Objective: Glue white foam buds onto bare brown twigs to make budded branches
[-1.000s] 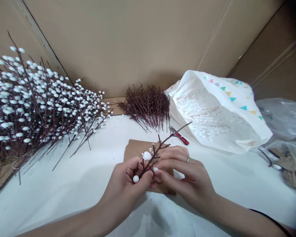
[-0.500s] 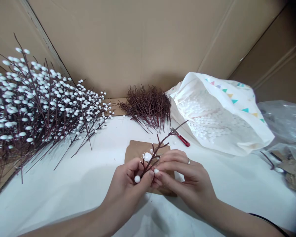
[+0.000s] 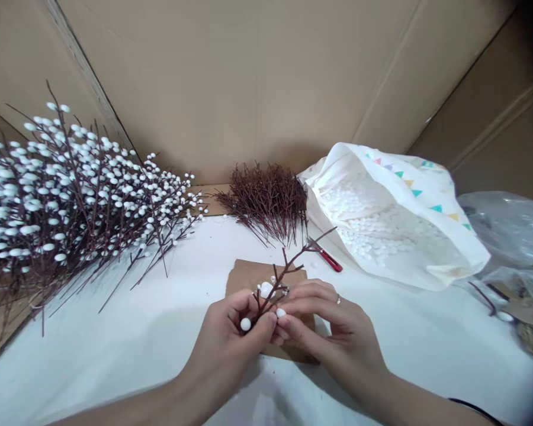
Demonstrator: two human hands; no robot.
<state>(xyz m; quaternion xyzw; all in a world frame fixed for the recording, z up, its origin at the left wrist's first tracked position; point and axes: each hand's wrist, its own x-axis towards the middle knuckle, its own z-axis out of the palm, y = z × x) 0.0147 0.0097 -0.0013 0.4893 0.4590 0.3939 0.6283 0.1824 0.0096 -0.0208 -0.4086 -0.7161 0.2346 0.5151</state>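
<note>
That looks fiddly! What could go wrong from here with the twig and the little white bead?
The small bead could slip, as the right hand seems to pinch it only with its fingertips. The thin twig might bend or turn in the left hand if pushed. Its side shoots also appear close to the white blob over the brown card, so they could get smeared if it is wet.

Brown cardboard panels [image 3: 231,77] stand behind, with crumpled clear plastic [image 3: 506,225] and a black cord [image 3: 476,407] at right.

A white tabletop [image 3: 151,331] carries brown cardboard [image 3: 244,275], bare twigs [image 3: 269,198] and a red-handled tool [image 3: 331,260]
</note>
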